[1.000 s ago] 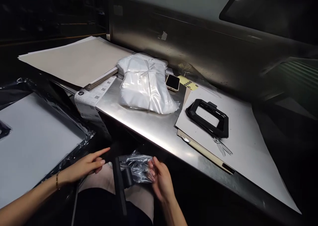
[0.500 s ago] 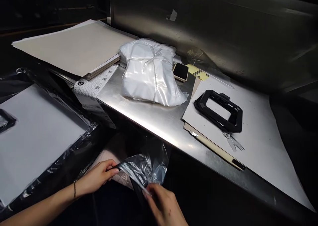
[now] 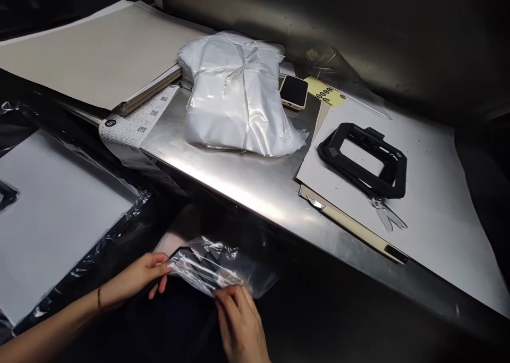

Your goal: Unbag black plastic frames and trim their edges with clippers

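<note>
The clear bag (image 3: 229, 267) is between the two hands, nearer than the worktop (image 3: 223, 185). The left hand (image 3: 157, 271) pinches its left end, and the right hand (image 3: 241, 320) has its fingers closed on the near edge. The bag looks thin, shiny and crinkly, with black bars inside, maybe a stiff frame; glare makes that hard to tell. It should be light, floppy and slippery, best held by its edges.
</note>
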### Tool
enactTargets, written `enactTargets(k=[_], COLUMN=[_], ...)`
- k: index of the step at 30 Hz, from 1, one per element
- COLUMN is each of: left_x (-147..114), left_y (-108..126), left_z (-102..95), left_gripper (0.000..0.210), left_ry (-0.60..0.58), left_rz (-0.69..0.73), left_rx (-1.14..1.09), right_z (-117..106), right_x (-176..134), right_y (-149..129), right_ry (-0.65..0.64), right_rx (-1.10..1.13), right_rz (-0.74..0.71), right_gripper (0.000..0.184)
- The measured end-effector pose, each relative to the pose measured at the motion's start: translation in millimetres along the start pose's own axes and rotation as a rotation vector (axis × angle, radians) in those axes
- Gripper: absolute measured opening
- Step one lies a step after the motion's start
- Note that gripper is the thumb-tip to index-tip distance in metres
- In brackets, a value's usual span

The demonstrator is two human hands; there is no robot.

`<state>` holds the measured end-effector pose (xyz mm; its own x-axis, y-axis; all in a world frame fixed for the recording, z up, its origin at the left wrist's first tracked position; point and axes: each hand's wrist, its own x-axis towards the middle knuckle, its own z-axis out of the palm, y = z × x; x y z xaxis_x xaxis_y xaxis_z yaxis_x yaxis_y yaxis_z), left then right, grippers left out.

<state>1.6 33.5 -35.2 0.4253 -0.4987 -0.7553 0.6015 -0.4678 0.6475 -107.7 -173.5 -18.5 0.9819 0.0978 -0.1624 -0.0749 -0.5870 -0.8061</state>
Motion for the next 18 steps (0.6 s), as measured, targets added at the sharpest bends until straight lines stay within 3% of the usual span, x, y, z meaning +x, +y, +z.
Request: enactTargets(k=[3, 7, 11, 18], left_x=[-1.0, -4.9, -14.8, -16.3], left_y=[-5.8, -2.1, 1.5, 1.8], left_z=[-0.8, -6.6, -17.1, -25.6], left_gripper=[0.032, 0.031, 0.04, 0.052], left_ry=[0.032, 0.101, 0.145, 0.134], left_rz=[-0.039, -0.062, -0.135, -0.237], left_rx=[0.034, 0.071, 0.048, -0.041], right_z=[7.5, 30.8, 35.2, 16.8], right_x=[-16.8, -24.7, -2.6, 43.6], right_y=[11.5, 0.3, -10.7, -0.2], right_ry=[0.047, -0.041, -0.075, 0.046], right_rx=[-0.009, 0.101, 0.179, 0.149], right_rz=[0.028, -0.015, -0.037, 0.009], right_gripper=[0.021, 0.006, 0.011, 0.021])
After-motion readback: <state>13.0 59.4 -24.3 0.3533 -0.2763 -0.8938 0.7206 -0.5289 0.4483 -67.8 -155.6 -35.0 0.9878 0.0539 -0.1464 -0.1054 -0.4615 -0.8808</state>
